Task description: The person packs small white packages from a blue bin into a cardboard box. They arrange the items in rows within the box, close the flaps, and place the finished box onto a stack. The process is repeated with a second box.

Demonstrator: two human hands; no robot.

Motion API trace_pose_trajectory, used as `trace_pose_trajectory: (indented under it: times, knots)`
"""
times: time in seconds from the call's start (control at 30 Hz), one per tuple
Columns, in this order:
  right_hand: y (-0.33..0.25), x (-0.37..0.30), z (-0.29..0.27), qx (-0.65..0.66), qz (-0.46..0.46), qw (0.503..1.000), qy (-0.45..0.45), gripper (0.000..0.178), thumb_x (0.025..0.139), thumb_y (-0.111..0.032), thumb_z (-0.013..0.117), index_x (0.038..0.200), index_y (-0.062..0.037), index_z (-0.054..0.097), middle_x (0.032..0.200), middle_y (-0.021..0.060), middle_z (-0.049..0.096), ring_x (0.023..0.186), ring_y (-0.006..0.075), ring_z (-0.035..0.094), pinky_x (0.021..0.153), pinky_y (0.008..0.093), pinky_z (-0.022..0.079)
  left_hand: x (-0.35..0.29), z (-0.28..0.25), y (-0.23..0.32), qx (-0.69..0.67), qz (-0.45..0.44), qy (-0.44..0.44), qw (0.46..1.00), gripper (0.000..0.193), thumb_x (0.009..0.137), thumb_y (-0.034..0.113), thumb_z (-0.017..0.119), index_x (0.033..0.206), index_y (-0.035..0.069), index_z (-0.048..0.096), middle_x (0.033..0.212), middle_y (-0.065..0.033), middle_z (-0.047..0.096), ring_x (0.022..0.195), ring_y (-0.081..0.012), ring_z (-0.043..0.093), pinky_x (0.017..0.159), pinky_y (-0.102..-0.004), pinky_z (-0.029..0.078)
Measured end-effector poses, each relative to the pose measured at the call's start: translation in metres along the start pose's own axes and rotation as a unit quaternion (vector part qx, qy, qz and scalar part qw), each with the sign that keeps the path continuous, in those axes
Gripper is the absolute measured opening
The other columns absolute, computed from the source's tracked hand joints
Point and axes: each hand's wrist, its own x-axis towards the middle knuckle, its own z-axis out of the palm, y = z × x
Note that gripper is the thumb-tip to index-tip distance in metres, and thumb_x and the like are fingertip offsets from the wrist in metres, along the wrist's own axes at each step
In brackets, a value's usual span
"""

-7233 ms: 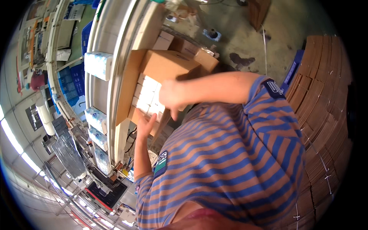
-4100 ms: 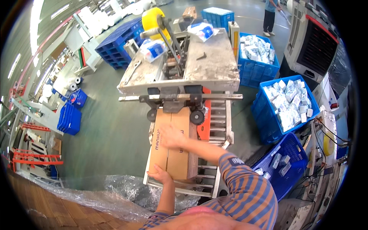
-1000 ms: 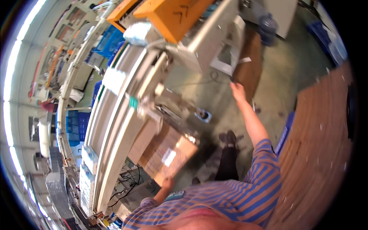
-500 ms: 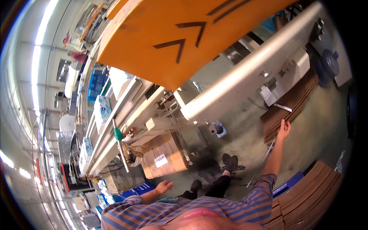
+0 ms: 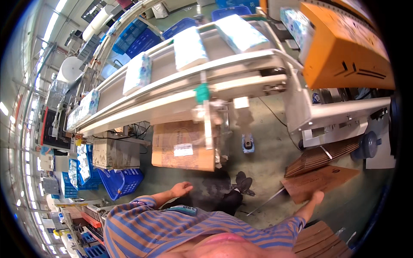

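My right hand (image 5: 317,198) is closed on the near edge of a flattened cardboard carton (image 5: 320,180), brown with print on it. This carton lies tilted just in front of a strapped stack of flattened cartons (image 5: 322,155) on the floor at the right. Held out in front of my body, my left hand (image 5: 182,189) is empty, its fingers loosely bent and a little apart. Beyond it stands a brown cardboard box (image 5: 184,148) with a white label, below the conveyor (image 5: 172,96).
White and blue tissue packs (image 5: 189,47) lie along the conveyor. An orange machine housing (image 5: 344,56) juts out at the upper right. A blue water jug (image 5: 366,145) stands beside the cartons, a blue basket (image 5: 122,182) at the left. More flattened cartons (image 5: 320,241) lie near my right arm.
My view has turned toward the conveyor. My right hand, near the stack before, now grips one flattened carton, which sits apart from the others. My left hand stays empty in front of me.
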Motion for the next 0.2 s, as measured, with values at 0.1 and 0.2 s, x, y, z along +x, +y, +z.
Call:
trace_pose_trajectory:
  times: [0.1,0.2]
  knots:
    - [0.037,-0.101,-0.091,-0.021,0.129,0.987,0.096,0.026,0.08,-0.022,0.051,0.082,0.0002,0.065,0.087,0.0217,0.063,0.081,0.0344,0.062,0.067,0.0468,0.049,0.001,-0.01,-0.037,0.003,0.093,0.04,0.995,0.051,0.083,0.041,0.055,0.117,0.003,0.049,0.093,-0.0146,0.063,0.083,-0.0267,0.061,0.075,-0.0346,0.048]
    - [0.06,-0.219,-0.171,-0.058,0.123,0.975,0.173,0.025,0.081,-0.021,0.05,0.085,-0.002,0.066,0.081,0.0212,0.064,0.076,0.0314,0.064,0.065,0.0446,0.05,-0.015,-0.062,-0.053,-0.008,0.184,0.064,0.981,0.05,0.082,0.039,0.057,0.117,0.003,0.049,0.094,-0.0162,0.063,0.086,-0.0296,0.06,0.076,-0.0352,0.047]
